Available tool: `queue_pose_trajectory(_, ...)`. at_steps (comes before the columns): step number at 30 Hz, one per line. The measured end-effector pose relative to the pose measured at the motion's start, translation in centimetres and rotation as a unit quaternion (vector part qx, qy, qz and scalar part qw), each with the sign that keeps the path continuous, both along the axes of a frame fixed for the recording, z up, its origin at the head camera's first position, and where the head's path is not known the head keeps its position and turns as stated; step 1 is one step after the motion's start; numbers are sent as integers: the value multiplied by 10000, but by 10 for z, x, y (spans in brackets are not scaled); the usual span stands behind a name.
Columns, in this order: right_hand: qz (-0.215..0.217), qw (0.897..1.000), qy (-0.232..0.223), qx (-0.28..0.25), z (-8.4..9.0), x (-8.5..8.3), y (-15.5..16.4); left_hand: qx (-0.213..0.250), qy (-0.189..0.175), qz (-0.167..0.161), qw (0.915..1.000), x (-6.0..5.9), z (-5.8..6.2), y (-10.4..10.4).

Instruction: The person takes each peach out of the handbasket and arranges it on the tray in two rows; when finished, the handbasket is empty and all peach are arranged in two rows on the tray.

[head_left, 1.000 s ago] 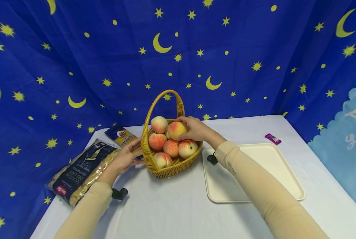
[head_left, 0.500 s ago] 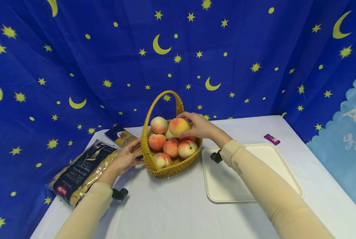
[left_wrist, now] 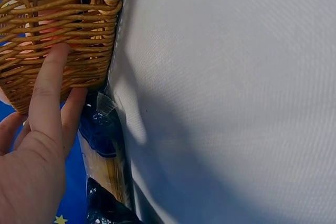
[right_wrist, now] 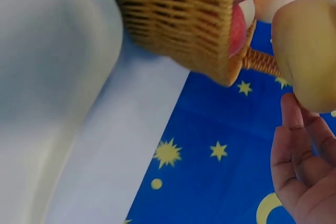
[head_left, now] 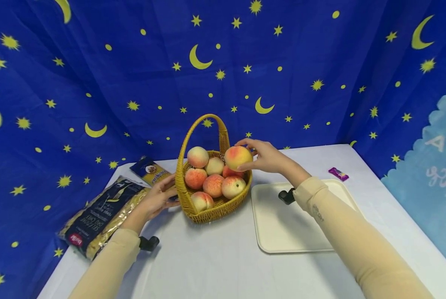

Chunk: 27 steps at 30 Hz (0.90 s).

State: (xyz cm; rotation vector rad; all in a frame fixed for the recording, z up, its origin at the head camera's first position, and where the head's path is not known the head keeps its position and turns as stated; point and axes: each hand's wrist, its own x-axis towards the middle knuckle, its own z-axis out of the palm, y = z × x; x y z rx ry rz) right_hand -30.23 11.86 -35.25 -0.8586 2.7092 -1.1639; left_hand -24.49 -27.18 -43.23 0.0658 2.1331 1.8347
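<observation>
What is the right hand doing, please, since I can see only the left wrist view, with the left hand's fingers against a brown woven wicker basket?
Observer: The right hand is gripping a round yellow-and-red peach.
Operator: Thank you; could you tell me whether that peach is down inside the brown woven wicker basket?
Observer: It is not; the right wrist view shows it above the basket's rim.
Operator: And what lies just to the basket's right, if you don't mind?
Observer: In the head view, a shallow, cream, rectangular tray with rounded corners lies there.
</observation>
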Motion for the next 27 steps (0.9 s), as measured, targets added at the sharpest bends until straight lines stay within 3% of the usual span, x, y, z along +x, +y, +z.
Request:
queue_pose_trajectory(14,-281,9996,-46,-7,-22,20,53,48,35,-21,10000,-1,-3,-2)
queue_pose_trajectory(27,-469,9983,-357,-28,-63,35,84,34,6,32,10000,-2,-4,-1)
